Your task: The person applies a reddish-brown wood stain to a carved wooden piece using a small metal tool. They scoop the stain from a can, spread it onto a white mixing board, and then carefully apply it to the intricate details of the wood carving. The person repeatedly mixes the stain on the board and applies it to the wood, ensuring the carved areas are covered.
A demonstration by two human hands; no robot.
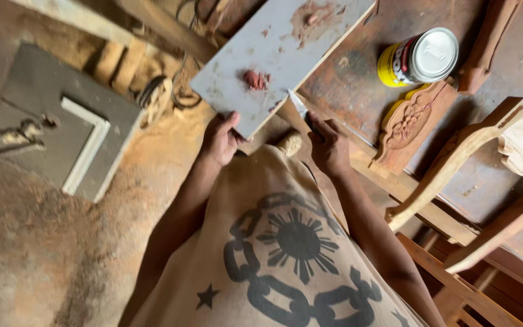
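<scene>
My left hand grips the near corner of a flat grey board, thumb on top. A lump of reddish-brown putty sits on the board, with a smeared patch of putty farther up. My right hand holds a putty knife whose metal blade points at the board's right edge. Both hands are close together above my beige printed shirt.
A yellow can with a white lid lies on the brown workbench. A carved wooden panel and curved chair parts lie to the right. On the sawdust-covered floor at left sits a grey slab with a white L-shaped moulding.
</scene>
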